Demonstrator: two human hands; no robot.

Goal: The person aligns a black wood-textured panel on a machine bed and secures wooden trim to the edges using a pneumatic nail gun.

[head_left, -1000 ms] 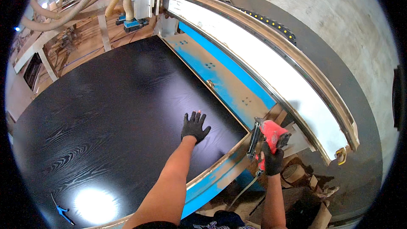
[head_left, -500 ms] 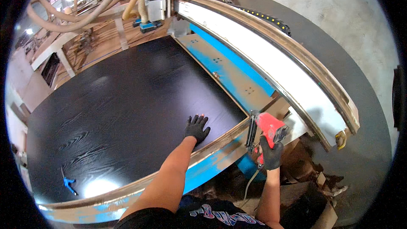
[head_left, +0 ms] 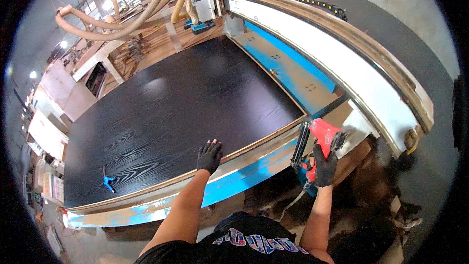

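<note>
A large black wood-grain panel [head_left: 181, 102] lies flat on a blue machine bed [head_left: 244, 176]. My left hand [head_left: 209, 156], in a black glove, rests palm down with fingers spread on the panel's near edge. My right hand [head_left: 323, 166], also gloved, grips a red pneumatic nail gun [head_left: 320, 139] held upright beside the panel's near right corner, with its black magazine pointing down and a hose trailing below.
A small blue tool [head_left: 108, 182] lies on the panel's near left. A white and blue gantry rail [head_left: 337, 63] runs along the right side. The router head [head_left: 202, 5] with beige dust hoses [head_left: 122, 24] stands at the far end. Scrap pieces [head_left: 391, 205] lie on the floor at right.
My view has pulled back, so the near edge of the bed now shows. My left hand has slid from the panel's surface to its near edge. The nail gun stays beside the corner.
</note>
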